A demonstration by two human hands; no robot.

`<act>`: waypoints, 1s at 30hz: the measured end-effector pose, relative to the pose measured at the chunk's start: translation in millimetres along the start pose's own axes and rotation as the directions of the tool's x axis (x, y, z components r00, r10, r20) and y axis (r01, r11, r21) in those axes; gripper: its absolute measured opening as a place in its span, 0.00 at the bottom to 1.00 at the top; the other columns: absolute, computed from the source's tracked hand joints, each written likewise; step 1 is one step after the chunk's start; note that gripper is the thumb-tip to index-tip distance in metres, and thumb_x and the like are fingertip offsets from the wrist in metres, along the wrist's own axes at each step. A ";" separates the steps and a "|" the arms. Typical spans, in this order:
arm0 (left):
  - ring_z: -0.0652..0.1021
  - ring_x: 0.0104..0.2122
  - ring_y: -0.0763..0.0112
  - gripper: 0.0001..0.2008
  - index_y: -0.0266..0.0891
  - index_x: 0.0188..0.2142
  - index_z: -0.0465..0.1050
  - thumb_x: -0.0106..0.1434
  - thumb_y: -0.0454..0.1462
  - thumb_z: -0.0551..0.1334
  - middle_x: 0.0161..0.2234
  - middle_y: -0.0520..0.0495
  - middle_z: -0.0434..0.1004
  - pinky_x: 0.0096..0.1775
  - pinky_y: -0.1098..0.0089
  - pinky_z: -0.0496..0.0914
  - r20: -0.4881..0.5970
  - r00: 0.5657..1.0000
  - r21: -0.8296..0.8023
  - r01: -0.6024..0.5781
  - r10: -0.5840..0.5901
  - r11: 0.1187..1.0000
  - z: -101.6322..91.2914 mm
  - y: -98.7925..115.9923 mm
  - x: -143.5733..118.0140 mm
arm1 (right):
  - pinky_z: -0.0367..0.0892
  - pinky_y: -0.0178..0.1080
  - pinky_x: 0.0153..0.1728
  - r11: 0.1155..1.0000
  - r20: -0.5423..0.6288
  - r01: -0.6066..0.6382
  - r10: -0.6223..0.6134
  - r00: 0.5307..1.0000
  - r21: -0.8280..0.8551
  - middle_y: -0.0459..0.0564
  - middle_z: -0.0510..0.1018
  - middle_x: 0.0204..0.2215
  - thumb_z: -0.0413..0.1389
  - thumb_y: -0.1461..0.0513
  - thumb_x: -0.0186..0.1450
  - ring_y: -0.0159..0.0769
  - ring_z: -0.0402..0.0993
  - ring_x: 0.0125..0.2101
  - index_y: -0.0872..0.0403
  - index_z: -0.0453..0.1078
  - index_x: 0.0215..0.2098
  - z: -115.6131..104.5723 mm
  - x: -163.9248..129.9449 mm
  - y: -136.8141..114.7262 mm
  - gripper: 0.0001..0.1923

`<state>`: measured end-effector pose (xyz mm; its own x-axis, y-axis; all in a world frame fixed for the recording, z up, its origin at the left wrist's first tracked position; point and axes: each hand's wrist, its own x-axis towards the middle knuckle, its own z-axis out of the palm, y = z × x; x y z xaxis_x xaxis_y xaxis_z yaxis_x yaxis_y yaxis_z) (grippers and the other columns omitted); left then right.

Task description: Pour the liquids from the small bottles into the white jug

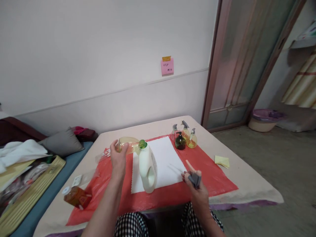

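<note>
My left hand (119, 154) is closed around a clear, yellowish bottle (129, 144) held on its side. The bottle's neck end meets the green mouth piece (142, 144) of a pale jug (145, 164); whether they touch, I cannot tell. The jug has a handle on its near side and stands over a white sheet (164, 158). Closed in my right hand (197, 189) is a grey trigger spray head (195, 180), its thin tube pointing up and left over the sheet. One finger of that hand sticks out.
A dark pump bottle (180, 142) and several spray bottles (192, 140) stand at the back right of the red plastic sheet (209, 177). An amber bottle (77, 197) lies at the left. A folded yellow cloth (222, 161) is on the right of the table (247, 187).
</note>
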<state>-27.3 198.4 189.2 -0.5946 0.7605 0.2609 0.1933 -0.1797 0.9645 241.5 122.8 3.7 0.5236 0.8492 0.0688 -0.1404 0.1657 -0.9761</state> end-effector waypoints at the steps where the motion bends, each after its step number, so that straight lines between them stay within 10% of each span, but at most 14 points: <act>1: 0.77 0.50 0.61 0.30 0.46 0.57 0.66 0.56 0.48 0.69 0.55 0.43 0.74 0.50 0.60 0.71 -0.002 0.992 -0.171 0.123 -0.126 0.977 -5.8 -9.1 -11.0 | 0.79 0.46 0.44 0.987 -0.014 -0.102 0.105 0.994 0.121 0.53 0.84 0.40 0.66 0.49 0.58 0.44 0.83 0.39 0.54 0.72 0.48 0.3 -1.2 -18.9 0.25; 10: 0.81 0.32 0.72 0.11 0.42 0.40 0.76 0.61 0.44 0.66 0.36 0.51 0.82 0.31 0.73 0.74 0.256 0.819 -0.559 0.559 -0.513 0.613 -45.3 -49.4 -94.9 | 0.80 0.38 0.30 0.923 0.199 -0.209 0.150 0.968 0.322 0.52 0.83 0.31 0.72 0.52 0.51 0.40 0.83 0.29 0.55 0.74 0.40 5.4 -17.7 -134.3 0.24; 20: 0.82 0.35 0.69 0.24 0.41 0.49 0.74 0.55 0.48 0.71 0.41 0.48 0.82 0.34 0.72 0.73 0.321 0.831 -0.469 0.557 -0.455 0.685 -59.6 -60.3 -108.0 | 0.79 0.42 0.32 0.954 0.303 -0.213 0.144 0.942 0.209 0.51 0.83 0.33 0.71 0.52 0.53 0.39 0.81 0.29 0.56 0.75 0.40 10.9 -35.3 -126.2 0.22; 30: 0.82 0.41 0.62 0.25 0.40 0.50 0.74 0.58 0.50 0.69 0.44 0.44 0.82 0.41 0.64 0.76 0.457 0.777 -0.458 0.623 -0.433 0.634 -44.9 -42.9 -147.8 | 0.65 0.55 0.58 0.994 0.464 -0.108 0.095 0.881 0.001 0.53 0.84 0.42 0.68 0.48 0.56 0.49 0.78 0.49 0.52 0.78 0.40 28.8 -49.5 -118.6 0.20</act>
<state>17.3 65.7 111.1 -0.1885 0.9541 -0.2329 -0.6054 0.0738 0.7925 208.1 75.7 122.0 0.0579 0.9963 0.0630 -0.1968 0.0733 -0.9777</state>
